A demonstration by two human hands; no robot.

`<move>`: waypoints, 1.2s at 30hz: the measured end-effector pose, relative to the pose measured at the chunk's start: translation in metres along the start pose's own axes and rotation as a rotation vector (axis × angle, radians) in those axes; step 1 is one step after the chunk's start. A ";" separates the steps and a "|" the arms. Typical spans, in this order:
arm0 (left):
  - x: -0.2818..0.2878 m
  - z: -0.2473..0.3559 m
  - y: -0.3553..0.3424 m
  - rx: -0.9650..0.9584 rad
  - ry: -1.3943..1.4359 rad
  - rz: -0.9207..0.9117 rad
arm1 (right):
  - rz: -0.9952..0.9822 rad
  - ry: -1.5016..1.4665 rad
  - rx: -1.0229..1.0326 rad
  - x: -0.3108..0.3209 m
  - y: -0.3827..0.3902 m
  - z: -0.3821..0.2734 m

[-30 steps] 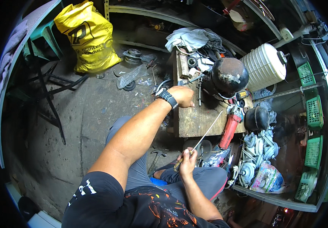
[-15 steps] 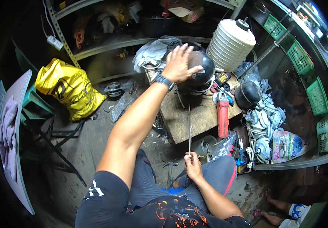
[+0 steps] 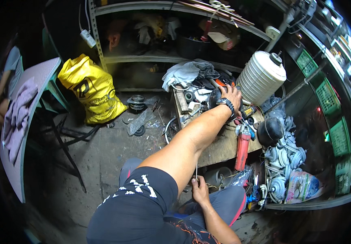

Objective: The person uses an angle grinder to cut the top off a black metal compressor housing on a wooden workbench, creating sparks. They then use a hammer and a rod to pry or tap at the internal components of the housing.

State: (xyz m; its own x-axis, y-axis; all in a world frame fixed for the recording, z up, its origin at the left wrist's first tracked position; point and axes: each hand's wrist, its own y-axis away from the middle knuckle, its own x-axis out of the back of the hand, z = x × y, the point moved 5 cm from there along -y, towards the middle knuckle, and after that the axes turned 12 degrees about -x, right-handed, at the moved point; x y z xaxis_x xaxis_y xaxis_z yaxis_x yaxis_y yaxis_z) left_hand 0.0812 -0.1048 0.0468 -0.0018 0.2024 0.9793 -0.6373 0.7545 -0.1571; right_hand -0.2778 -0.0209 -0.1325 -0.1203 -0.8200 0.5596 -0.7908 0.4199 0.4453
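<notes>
My left hand, with a dark watch at its wrist, reaches over the wooden bench. Its fingers are spread over the right side of a black rounded dome, beside a white ribbed tank. Contact underneath the palm is hidden. Low in front of the bench, my right hand is closed around a long thin metal rod, which points upward. Its lower end is inside my fist, and my left arm covers its upper part. A red angle grinder lies on the bench to the right.
A grey cloth and small parts lie at the bench's back left. Another black rounded piece and several grey plastic parts crowd the right side. A yellow sack stands left, near a table. Shelving runs behind.
My left hand has moved from the dome's top over to its right side, and that forearm now stretches across the bench. The right hand keeps hold of the rod. The view has shifted.
</notes>
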 end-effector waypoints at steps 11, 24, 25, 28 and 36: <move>-0.003 -0.055 0.021 -0.140 0.402 0.375 | 0.015 -0.073 -0.049 0.014 0.005 0.026; -0.072 -0.031 0.251 -0.273 0.734 -0.585 | -0.153 -0.296 0.096 0.037 -0.003 -0.044; -0.071 -0.017 0.252 -0.275 0.811 -0.523 | -0.224 -0.356 0.073 0.039 -0.003 -0.046; -0.096 0.017 0.261 0.224 1.519 -0.583 | -0.088 -0.219 0.146 0.050 -0.006 -0.051; -0.106 0.060 0.267 0.490 1.806 -0.128 | 0.071 0.174 0.264 0.107 -0.004 -0.025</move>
State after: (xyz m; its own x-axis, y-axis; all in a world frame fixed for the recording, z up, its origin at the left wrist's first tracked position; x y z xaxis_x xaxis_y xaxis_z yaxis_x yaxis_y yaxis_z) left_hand -0.1355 0.0378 -0.0918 0.5593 0.7428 -0.3680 -0.7039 0.6601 0.2625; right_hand -0.2726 -0.1004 -0.0565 -0.0944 -0.7038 0.7041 -0.9151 0.3398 0.2169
